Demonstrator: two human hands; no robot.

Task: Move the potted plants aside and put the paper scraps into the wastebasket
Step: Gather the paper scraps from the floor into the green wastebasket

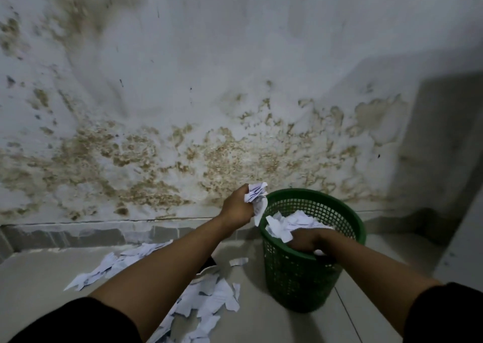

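A green mesh wastebasket (298, 282) stands on the floor by the wall, with white paper scraps (287, 223) piled inside. My left hand (236, 206) grips a crumpled bunch of paper (257, 193) just left of the basket's rim. My right hand (307, 240) is inside the basket's near rim with curled fingers among the scraps; what it holds is unclear. More torn paper (209, 301) lies scattered on the floor under my left forearm. No potted plants are in view.
A stained, mouldy wall (183, 133) rises directly ahead. A second heap of scraps (117, 261) lies near the skirting to the left. A pale wall corner (460, 238) juts in at the right, close to the basket.
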